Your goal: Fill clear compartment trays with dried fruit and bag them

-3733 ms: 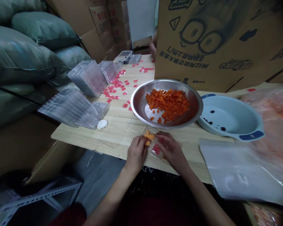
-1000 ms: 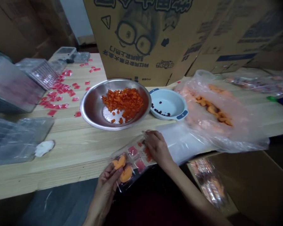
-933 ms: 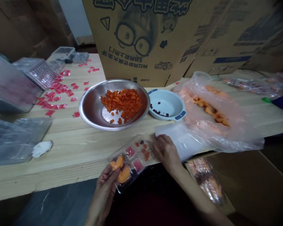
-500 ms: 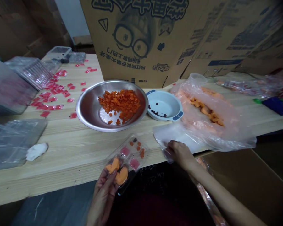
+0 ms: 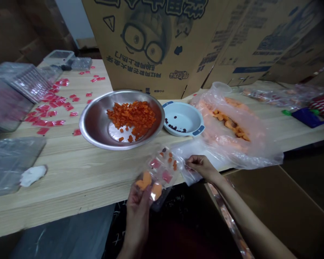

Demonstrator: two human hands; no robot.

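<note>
Quick look at the setup: the wooden counter [image 5: 70, 165] was pretty crowded. A big cardboard box [image 5: 151, 46] stood along the far side, and a steel bowl [image 5: 82, 126] sat in the middle, holding a heap of diced orange bits [image 5: 131, 118]. Just right of it was a pale blue bowl [image 5: 182, 116] with a few dark berries, then a big clear bag of orange slices [image 5: 248, 144]. Off to the left were stacked plastic trays [image 5: 23, 81], scattered red squares [image 5: 51, 113] and a white lump [image 5: 32, 175].

Nearest to me, the left hand [image 5: 137, 212] was cupped under a clear plastic tray [image 5: 162, 172], lifting it tilted just off the near counter edge. Two large orange slices [image 5: 145, 180] sat in the tray right by that hand, with red squares and small bits in the other compartments. The right hand [image 5: 202, 164] reached in from the near right, fingers pinched on a flat clear bag [image 5: 197, 153]. Compared with a moment earlier, the tray had shifted right, its edge now overlapping that bag instead of sitting just apart.
</note>
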